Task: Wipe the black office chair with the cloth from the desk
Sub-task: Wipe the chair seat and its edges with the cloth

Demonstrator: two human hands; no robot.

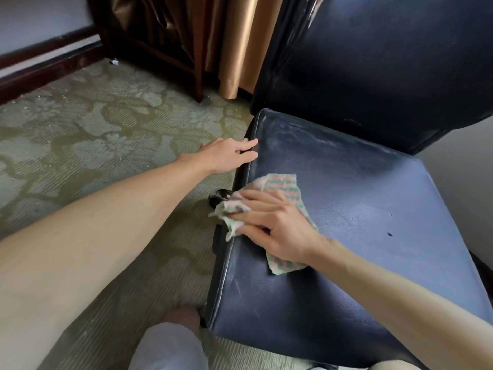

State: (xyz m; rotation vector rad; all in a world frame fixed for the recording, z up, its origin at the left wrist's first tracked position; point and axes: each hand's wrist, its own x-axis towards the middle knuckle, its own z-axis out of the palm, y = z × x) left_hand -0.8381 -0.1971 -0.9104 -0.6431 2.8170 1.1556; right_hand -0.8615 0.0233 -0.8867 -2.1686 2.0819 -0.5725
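Note:
The black office chair [360, 204] fills the right half of the view, its dusty seat facing me and its backrest rising at the top right. A striped green and pink cloth [282, 184] lies on the seat's left edge, partly hanging over it. My right hand [272, 225] presses flat on the cloth with spread fingers. My left hand [226, 156] reaches out with straight fingers touching the seat's left side near the back corner.
A patterned green carpet [93, 145] covers the floor on the left. A dark wooden furniture frame [197, 76] and a tan curtain [237, 49] stand behind. A black chair caster [220, 197] shows beside the seat. My knee [170, 343] is at the bottom.

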